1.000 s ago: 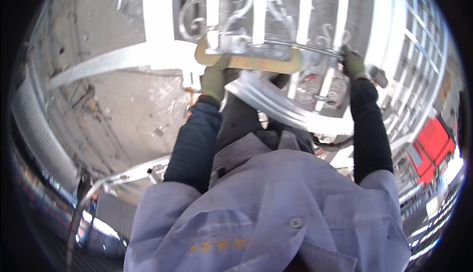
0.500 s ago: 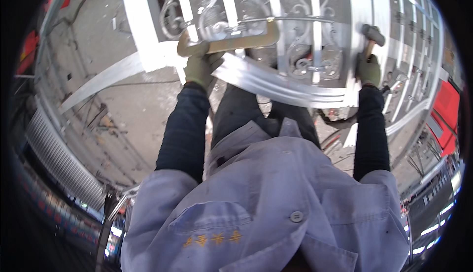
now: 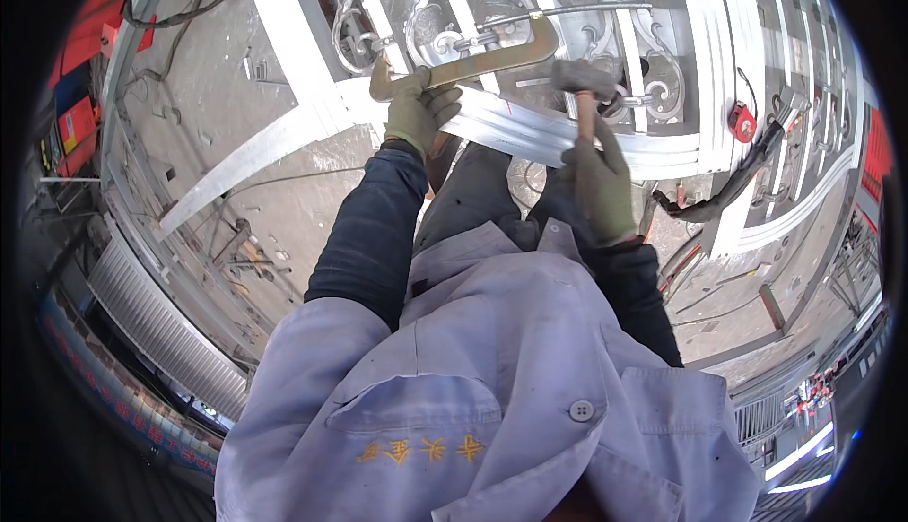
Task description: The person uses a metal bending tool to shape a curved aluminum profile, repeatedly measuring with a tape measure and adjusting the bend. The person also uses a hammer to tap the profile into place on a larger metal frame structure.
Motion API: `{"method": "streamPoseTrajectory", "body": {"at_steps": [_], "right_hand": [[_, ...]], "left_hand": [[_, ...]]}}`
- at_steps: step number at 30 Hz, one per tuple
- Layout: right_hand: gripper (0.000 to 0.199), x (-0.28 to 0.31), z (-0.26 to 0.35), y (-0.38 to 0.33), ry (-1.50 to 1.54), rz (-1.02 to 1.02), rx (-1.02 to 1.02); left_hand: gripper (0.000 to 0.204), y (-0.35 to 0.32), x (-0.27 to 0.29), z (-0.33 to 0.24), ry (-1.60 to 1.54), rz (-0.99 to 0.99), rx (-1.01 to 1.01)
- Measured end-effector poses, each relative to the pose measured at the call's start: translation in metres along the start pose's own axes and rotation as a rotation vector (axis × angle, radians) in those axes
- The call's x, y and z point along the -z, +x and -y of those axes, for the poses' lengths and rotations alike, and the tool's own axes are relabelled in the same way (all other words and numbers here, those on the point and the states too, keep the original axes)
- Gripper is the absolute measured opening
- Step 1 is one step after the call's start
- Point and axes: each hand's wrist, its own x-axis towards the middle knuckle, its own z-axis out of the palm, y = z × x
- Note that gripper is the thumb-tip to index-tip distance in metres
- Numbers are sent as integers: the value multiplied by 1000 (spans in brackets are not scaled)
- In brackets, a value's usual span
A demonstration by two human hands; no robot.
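My left hand (image 3: 416, 113), in a greenish work glove, is closed on the left end of a brass-coloured C-clamp (image 3: 463, 68), beside a curved silver metal rail. The clamp lies across the gate's bars, its long screw rod (image 3: 567, 8) pointing right. My right hand (image 3: 602, 186), gloved too, grips the wooden handle of a hammer (image 3: 585, 111). The hammer's grey head is raised over the curved rail (image 3: 539, 130) and looks slightly blurred. Silver scrollwork (image 3: 667, 59) fills the gate panel between straight bars.
A red tape measure (image 3: 742, 123) sits on the wide right upright, near a black-wrapped cable (image 3: 728, 191). Another barred frame (image 3: 804, 96) stands at the right. A long curved metal strip (image 3: 236, 153) reaches left over the floor. Tools and scraps (image 3: 248, 248) lie at lower left.
My right hand has swung left with the hammer, from the right upright to the curved rail's middle. My left hand stays at the clamp. The view has shifted slightly.
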Motion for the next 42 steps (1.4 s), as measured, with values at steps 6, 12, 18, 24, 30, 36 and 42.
{"method": "streamPoseTrajectory", "body": {"at_steps": [6, 12, 18, 24, 30, 36, 42], "right_hand": [[74, -72, -68, 23, -417, -223, 222], [73, -46, -49, 14, -231, -226, 140], [70, -69, -66, 21, -501, -345, 398], [66, -76, -55, 21, -104, -181, 3], [71, -85, -51, 12, -31, -298, 132], [68, -84, -91, 45, -315, -221, 172], [72, -93, -73, 32, -162, -247, 100]], "left_hand": [[44, -1, -4, -6, 40, 30, 37], [45, 0, 2, -10, 57, 98, 37], [48, -7, -4, -11, 93, 106, 30], [48, -9, -3, -13, 65, 88, 46], [48, -13, -4, -14, 67, 104, 44], [47, -10, -4, -9, 66, 117, 36], [49, -10, -6, -12, 84, 100, 43]]}}
